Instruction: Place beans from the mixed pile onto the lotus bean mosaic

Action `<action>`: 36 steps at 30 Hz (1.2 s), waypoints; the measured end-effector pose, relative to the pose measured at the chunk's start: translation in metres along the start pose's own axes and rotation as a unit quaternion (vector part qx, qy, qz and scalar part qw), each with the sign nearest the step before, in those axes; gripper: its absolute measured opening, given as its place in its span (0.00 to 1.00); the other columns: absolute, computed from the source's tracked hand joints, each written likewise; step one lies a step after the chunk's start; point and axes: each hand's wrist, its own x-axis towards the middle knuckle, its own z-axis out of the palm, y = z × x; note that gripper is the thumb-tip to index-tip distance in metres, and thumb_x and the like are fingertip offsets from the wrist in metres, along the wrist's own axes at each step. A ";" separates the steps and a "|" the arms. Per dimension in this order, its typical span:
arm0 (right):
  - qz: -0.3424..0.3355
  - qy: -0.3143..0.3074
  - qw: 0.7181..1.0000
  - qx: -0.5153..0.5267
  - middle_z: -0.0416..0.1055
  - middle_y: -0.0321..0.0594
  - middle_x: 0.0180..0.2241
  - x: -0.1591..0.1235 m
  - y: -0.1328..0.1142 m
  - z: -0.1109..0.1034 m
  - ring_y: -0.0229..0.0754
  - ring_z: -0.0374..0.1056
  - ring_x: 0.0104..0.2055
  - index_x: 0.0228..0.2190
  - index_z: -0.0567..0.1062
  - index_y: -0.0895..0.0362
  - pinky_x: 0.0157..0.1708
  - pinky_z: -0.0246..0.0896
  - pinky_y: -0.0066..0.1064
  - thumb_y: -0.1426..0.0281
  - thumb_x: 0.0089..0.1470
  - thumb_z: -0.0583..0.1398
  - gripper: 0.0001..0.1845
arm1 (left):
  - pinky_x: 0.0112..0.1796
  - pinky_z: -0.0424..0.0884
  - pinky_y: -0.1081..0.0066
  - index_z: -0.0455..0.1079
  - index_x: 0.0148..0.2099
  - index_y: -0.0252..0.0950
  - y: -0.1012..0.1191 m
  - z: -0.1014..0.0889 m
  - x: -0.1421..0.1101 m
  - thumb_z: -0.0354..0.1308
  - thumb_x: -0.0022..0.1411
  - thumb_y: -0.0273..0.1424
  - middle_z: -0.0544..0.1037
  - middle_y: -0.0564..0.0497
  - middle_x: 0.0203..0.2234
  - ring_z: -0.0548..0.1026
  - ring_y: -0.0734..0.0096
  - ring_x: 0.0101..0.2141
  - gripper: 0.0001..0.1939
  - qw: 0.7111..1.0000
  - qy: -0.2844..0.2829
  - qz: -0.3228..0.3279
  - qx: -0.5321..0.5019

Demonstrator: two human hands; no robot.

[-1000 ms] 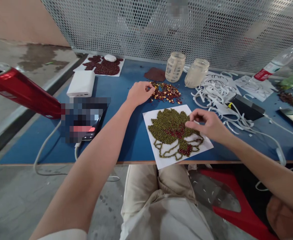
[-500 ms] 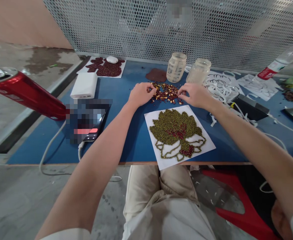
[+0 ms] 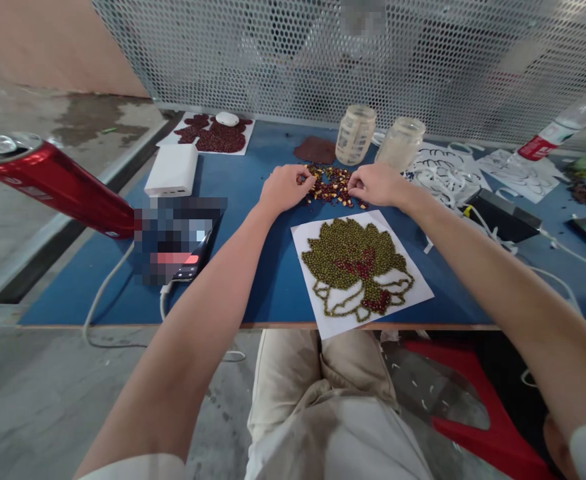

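Note:
A loose pile of mixed beans and corn kernels [image 3: 330, 185] lies on the blue table, dark red, yellow and green. At its left edge is my left hand [image 3: 285, 187], with thumb and fingertips pinched together; anything between them is too small to make out. My right hand [image 3: 377, 185] touches the pile's right side, fingers curled and closed, their tips among the beans. Nearer to me lies a white sheet with a flower picture [image 3: 357, 260] made of green beans, with dark red ones at its middle and base. Some outlined petals at the bottom show bare paper.
Behind the pile stand two cloudy jars [image 3: 355, 135] and a flat brown patch [image 3: 315, 151]. On the left are a red can [image 3: 57, 187], a white power bank [image 3: 173, 171] and a phone [image 3: 187, 257] with a cable. Tangled white strips [image 3: 440, 180] and a bottle [image 3: 547, 137] lie right.
My right hand has shifted slightly left, further into the pile. My left hand stays pinched at the left edge. The view has moved a little; the flower sheet lies the same.

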 end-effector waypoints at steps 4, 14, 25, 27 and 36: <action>-0.057 -0.032 0.998 -0.025 0.82 0.48 0.36 0.005 0.001 -0.002 0.55 0.77 0.43 0.33 0.84 0.54 0.49 0.68 0.48 0.69 0.65 0.61 0.12 | 0.38 0.60 0.61 0.84 0.42 0.39 0.001 -0.001 -0.001 0.61 0.71 0.37 0.74 0.50 0.26 0.69 0.65 0.32 0.12 1.000 -0.002 0.001 0.004; -0.094 0.087 0.983 0.129 0.77 0.50 0.44 -0.067 -0.010 -0.031 0.55 0.71 0.46 0.43 0.75 0.50 0.52 0.67 0.50 0.61 0.73 0.56 0.10 | 0.38 0.61 0.61 0.85 0.43 0.39 0.004 -0.002 -0.003 0.61 0.72 0.37 0.74 0.49 0.26 0.70 0.63 0.33 0.12 1.000 -0.005 -0.004 0.002; -0.237 -0.005 0.957 0.164 0.78 0.44 0.40 -0.196 -0.051 -0.005 0.48 0.73 0.43 0.41 0.77 0.52 0.48 0.66 0.41 0.64 0.81 0.53 0.16 | 0.40 0.63 0.61 0.84 0.42 0.39 0.002 -0.001 0.000 0.62 0.72 0.38 0.74 0.48 0.27 0.71 0.62 0.35 0.12 1.000 -0.005 0.000 0.005; -0.252 0.014 0.958 0.133 0.78 0.44 0.41 -0.198 -0.052 0.001 0.48 0.73 0.43 0.41 0.78 0.53 0.50 0.65 0.41 0.65 0.81 0.53 0.16 | 0.40 0.63 0.61 0.84 0.41 0.39 0.003 -0.002 0.000 0.62 0.71 0.38 0.74 0.48 0.26 0.71 0.61 0.35 0.11 1.000 -0.005 -0.003 0.003; -0.222 -0.019 0.965 0.137 0.79 0.44 0.41 -0.191 -0.056 -0.010 0.49 0.73 0.43 0.41 0.77 0.52 0.48 0.63 0.42 0.65 0.78 0.56 0.13 | 0.38 0.61 0.61 0.84 0.42 0.39 0.003 -0.003 0.000 0.62 0.72 0.38 0.74 0.49 0.26 0.70 0.63 0.34 0.12 1.000 -0.007 -0.002 0.008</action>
